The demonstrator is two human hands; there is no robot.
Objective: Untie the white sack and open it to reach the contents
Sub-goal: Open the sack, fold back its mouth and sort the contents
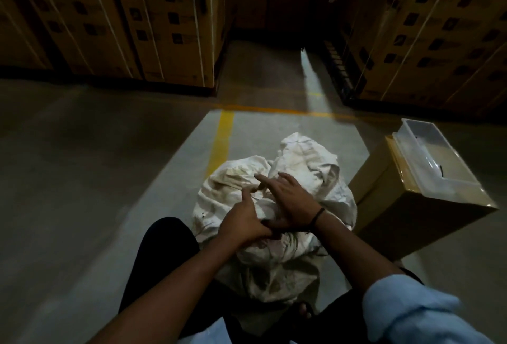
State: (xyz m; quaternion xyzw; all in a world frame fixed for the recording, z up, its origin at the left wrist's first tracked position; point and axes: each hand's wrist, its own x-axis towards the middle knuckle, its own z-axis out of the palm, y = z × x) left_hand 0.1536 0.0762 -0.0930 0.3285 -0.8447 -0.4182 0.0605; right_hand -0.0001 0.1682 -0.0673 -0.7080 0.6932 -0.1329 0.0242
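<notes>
A crumpled, stained white sack (pixel 301 162) lies on the floor between my knees, its cloth bunched into folds in the middle. My left hand (pixel 244 220) rests on the gathered neck with its thumb raised and its fingers curled into the cloth. My right hand (pixel 290 201) lies across the same bunch from the right, fingers spread and the forefinger pointing left, thumb tucked under against my left hand. The knot or tie is hidden beneath both hands. The sack's contents are not visible.
A brown cardboard box (pixel 411 206) stands right of the sack with a clear plastic tray (pixel 428 157) on top. Tall stacks of strapped cartons (pixel 109 20) line the back left and back right. A yellow floor line (pixel 222 140) runs ahead.
</notes>
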